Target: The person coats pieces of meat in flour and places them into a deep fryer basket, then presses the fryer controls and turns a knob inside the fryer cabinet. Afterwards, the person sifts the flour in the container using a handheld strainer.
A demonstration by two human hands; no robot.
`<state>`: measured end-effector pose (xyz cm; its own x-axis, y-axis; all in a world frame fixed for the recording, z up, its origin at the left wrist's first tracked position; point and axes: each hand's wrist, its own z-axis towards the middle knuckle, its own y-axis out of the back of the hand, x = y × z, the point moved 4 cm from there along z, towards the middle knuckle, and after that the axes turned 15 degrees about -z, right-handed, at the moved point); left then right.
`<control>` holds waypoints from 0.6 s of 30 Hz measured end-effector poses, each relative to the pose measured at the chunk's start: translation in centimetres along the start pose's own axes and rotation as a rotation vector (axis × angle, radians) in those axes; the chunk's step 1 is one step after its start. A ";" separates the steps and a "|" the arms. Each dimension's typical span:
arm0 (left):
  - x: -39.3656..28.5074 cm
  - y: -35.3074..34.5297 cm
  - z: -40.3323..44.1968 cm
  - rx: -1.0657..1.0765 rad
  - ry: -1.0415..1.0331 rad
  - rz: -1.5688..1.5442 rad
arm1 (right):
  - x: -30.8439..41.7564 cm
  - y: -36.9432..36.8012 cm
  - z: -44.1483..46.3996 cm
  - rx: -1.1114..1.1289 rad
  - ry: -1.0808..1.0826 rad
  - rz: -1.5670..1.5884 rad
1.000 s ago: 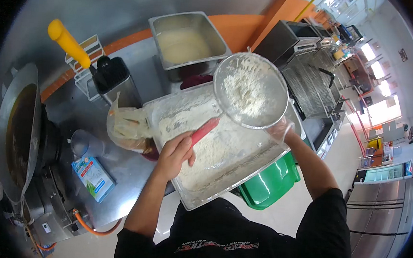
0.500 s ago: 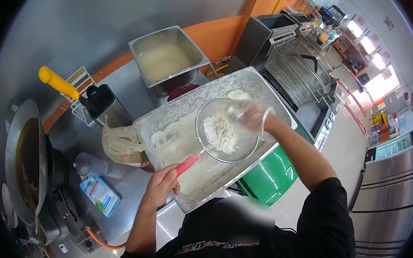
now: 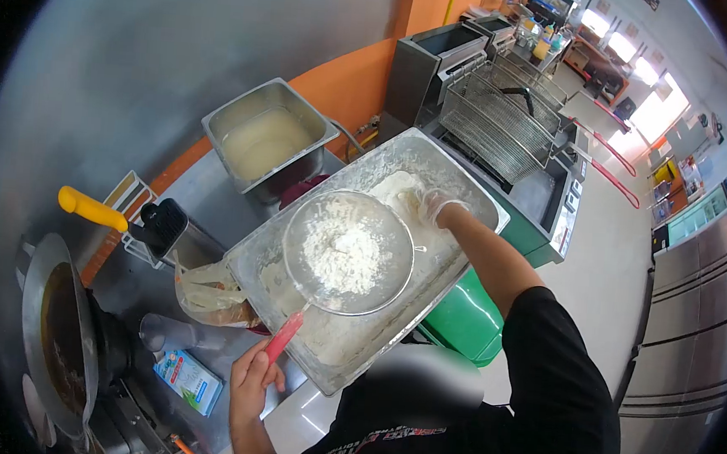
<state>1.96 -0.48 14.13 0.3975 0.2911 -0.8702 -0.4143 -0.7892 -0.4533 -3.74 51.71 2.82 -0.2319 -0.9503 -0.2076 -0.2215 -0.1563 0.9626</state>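
My left hand (image 3: 253, 378) is closed around the red handle of a round mesh strainer (image 3: 392, 278). White flour with small lumps (image 3: 343, 253) lies in the strainer, which is held over a long metal tray (image 3: 397, 324) dusted with flour. At the tray's far right end, my right hand (image 3: 437, 207), in a clear plastic glove, reaches down by a mound of flour (image 3: 402, 187). Its fingers are hidden by the flour and the strainer's edge.
Behind the tray stands a deep steel pan (image 3: 272, 140) of pale liquid. To the left are a wok (image 3: 57, 332) with dark oil, a yellow-handled utensil (image 3: 91, 208), a plastic bag (image 3: 207, 292) and a blue-white carton (image 3: 189, 381). Fryer baskets (image 3: 501, 123) sit at right, above a green bin (image 3: 467, 319).
The strainer has shifted left and its flour is spread wider. My right hand has moved from over the strainer to the flour at the tray's far end. The view has turned slightly.
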 end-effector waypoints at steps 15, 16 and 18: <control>1.6 -1.9 4.0 -0.012 -0.126 -0.268 | -3.7 8.9 -5.1 0.288 -0.084 -0.133; 2.1 -2.3 4.6 -0.015 -0.157 -0.274 | -5.0 4.4 -2.1 -0.019 0.029 -0.165; 2.9 -2.9 5.9 0.006 -0.184 -0.300 | -0.2 8.5 -2.6 0.078 -0.031 -0.051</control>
<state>-0.54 5.85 11.79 0.3482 0.6023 -0.7183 -0.3065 -0.6510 -0.6945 -3.09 49.88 11.47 -0.2476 -0.9326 -0.2627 -0.3062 -0.1819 0.9344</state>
